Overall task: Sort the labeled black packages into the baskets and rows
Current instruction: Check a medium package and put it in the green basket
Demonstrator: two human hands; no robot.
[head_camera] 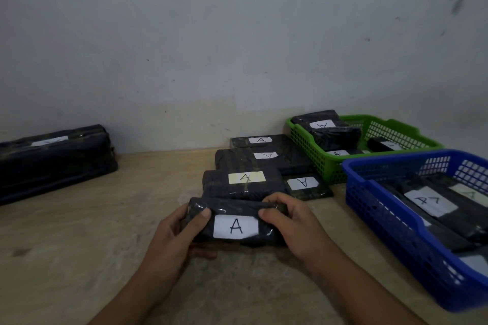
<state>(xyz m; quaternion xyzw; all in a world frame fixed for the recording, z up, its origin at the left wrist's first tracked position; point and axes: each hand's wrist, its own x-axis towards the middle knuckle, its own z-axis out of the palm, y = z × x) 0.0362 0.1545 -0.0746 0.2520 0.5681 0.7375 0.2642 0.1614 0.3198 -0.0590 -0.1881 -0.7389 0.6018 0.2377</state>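
If the held package (235,219) is set down carelessly, the row in the middle of the frame could be knocked out of line. Its far edge appears to lie against the package with the yellowish label (245,185), so that one could be pushed towards the two packages (264,159) behind it. The wrapping looks glossy, so a slip from the grip is judged possible if one hand is released early. The white "A" label (235,226) could also be creased or lifted, since a thumb lies at each of its side edges. A sorting mistake is a further risk: the labels in the green basket (303,137) at the upper right and the blue basket (383,208) at the right edge can only partly be read, so the proper place cannot be confirmed.

The package is held by both hands in the lower centre of the frame, low over the counter (79,232); whether it rests on the surface cannot be told. The left hand (171,240) is curled round its left end, with the thumb laid on top and the fingers tucked beneath. The right hand (293,229) is wrapped round the right end, with the fingers hooked over the far edge. A long black bundle (52,161) lies well apart at the left of the frame.
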